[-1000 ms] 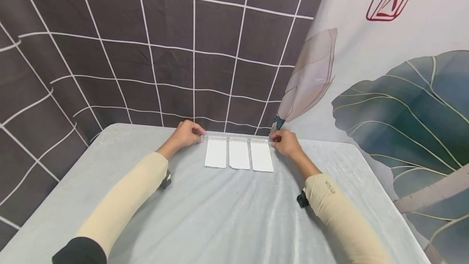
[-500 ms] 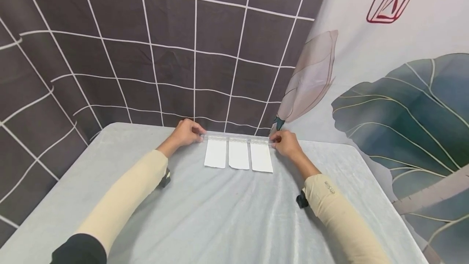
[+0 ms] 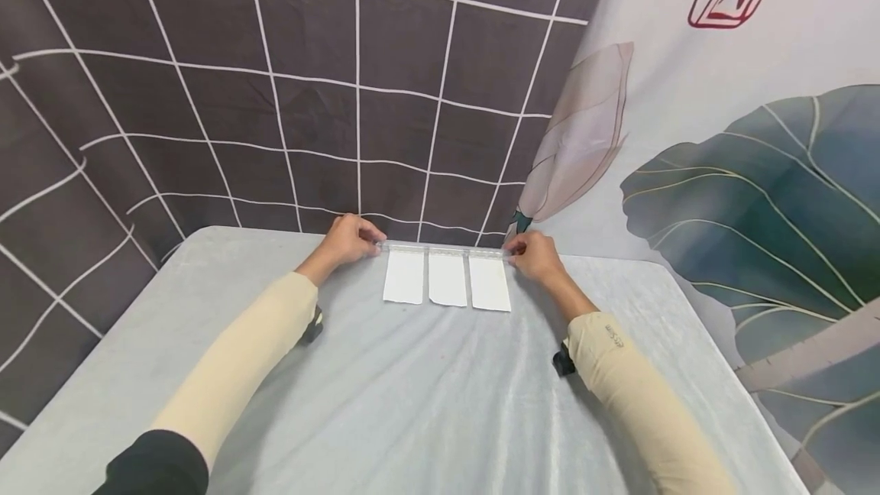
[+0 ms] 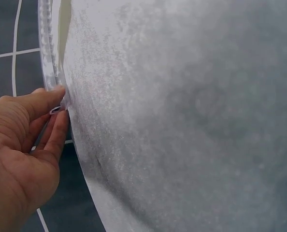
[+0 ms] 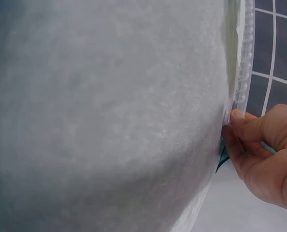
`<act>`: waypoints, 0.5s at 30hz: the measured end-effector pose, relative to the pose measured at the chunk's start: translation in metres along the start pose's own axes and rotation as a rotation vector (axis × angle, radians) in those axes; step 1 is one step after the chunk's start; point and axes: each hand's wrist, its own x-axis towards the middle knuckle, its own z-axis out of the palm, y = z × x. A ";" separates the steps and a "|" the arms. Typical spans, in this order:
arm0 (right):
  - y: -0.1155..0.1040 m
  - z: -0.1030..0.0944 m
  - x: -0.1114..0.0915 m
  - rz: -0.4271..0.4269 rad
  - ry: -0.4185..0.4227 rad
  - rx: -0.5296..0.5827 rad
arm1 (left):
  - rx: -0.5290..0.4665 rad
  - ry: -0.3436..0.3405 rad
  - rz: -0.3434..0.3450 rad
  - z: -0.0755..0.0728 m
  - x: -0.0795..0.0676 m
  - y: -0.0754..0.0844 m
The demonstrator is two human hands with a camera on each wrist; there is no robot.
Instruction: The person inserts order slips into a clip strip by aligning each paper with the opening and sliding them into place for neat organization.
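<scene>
A clear plastic strip (image 3: 447,250) with a bumpy texture runs along the far edge of the table in the head view. Three white rectangular pieces, the left one (image 3: 404,278), the middle one (image 3: 448,281) and the right one (image 3: 490,285), extend from it toward me, side by side with narrow gaps. My left hand (image 3: 348,240) pinches the strip's left end between thumb and fingers, as the left wrist view shows of the bumpy strip (image 4: 48,48). At the other end, my right hand (image 3: 538,257) pinches the strip, whose rounded bumps (image 5: 247,58) show in the right wrist view.
A pale grey-blue cloth (image 3: 440,403) with soft folds covers the table. Behind its far edge hangs a dark curtain (image 3: 302,113) with a white grid. To the right is a white curtain (image 3: 660,113) printed with large leaves.
The head view has tilted slightly, so hands, strip and background sit a little higher in it. Both hands keep their hold on the strip's ends.
</scene>
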 end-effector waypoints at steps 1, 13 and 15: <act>-0.001 0.000 0.000 0.000 -0.001 -0.002 | 0.001 0.005 0.005 0.001 0.003 -0.005; 0.000 0.004 -0.001 0.004 0.000 -0.003 | 0.025 -0.001 0.001 0.018 0.027 -0.046; 0.000 0.003 -0.002 0.003 -0.001 -0.001 | 0.020 -0.002 -0.006 0.018 0.028 -0.046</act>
